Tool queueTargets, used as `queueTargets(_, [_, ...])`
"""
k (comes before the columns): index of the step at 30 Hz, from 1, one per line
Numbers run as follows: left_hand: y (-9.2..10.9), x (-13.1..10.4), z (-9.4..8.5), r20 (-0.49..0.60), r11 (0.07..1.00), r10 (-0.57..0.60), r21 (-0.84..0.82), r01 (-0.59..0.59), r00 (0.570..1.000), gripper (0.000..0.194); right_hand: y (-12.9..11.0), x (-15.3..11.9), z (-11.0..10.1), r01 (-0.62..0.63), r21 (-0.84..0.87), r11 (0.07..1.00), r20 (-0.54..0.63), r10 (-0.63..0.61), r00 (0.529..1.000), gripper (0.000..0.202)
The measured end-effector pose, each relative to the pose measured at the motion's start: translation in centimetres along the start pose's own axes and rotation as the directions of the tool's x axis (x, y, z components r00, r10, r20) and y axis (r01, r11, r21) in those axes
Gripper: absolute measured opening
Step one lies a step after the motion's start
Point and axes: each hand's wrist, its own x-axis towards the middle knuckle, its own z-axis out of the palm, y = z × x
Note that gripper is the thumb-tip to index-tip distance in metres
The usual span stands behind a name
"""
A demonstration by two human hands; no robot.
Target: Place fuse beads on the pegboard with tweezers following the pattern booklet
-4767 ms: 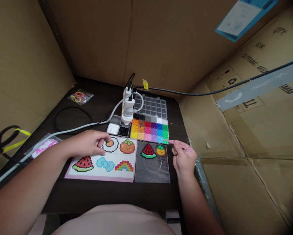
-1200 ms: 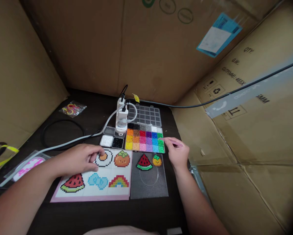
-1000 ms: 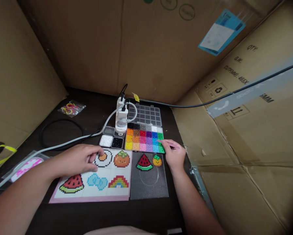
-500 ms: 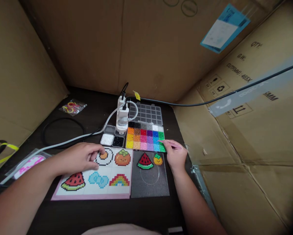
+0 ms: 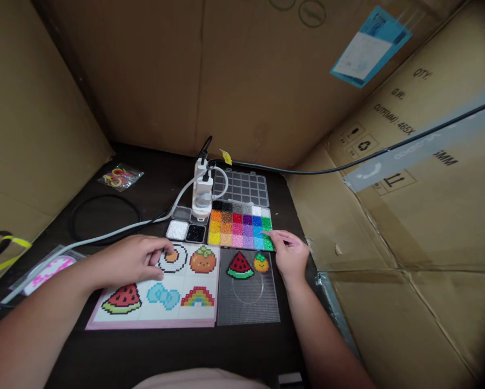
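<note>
My right hand [image 5: 291,255] pinches pink tweezers [image 5: 282,236], their tips over the blue and green compartments of the bead box [image 5: 242,229]. Many colours of small beads fill that box. My left hand [image 5: 147,256] rests with curled fingers on the pattern sheet [image 5: 161,316], beside the fried egg picture [image 5: 180,258]; I cannot make out anything in it. Right of the sheet lies a clear pegboard [image 5: 248,313] bearing a bead watermelon slice [image 5: 240,266] and a small orange bead fruit [image 5: 261,263].
Behind the bead box stand a white power strip [image 5: 202,189] and the box's clear lid [image 5: 242,186]. Small boxes of white beads [image 5: 177,230] and black beads [image 5: 196,233] sit left. A grey cable [image 5: 116,231] crosses the table. Cardboard walls [image 5: 153,81] surround it.
Almost nothing differs. The view has shifted very slightly; both hands and the tweezers keep nearly the same places.
</note>
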Motion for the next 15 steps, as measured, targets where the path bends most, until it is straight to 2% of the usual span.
queueTargets(15, [0.09, -0.09, -0.04, 0.012, 1.0, -0.016, 0.008, 0.016, 1.0, 0.033, 0.2, 0.08, 0.23, -0.013, 0.021, 1.0, -0.01, 0.014, 1.0, 0.02])
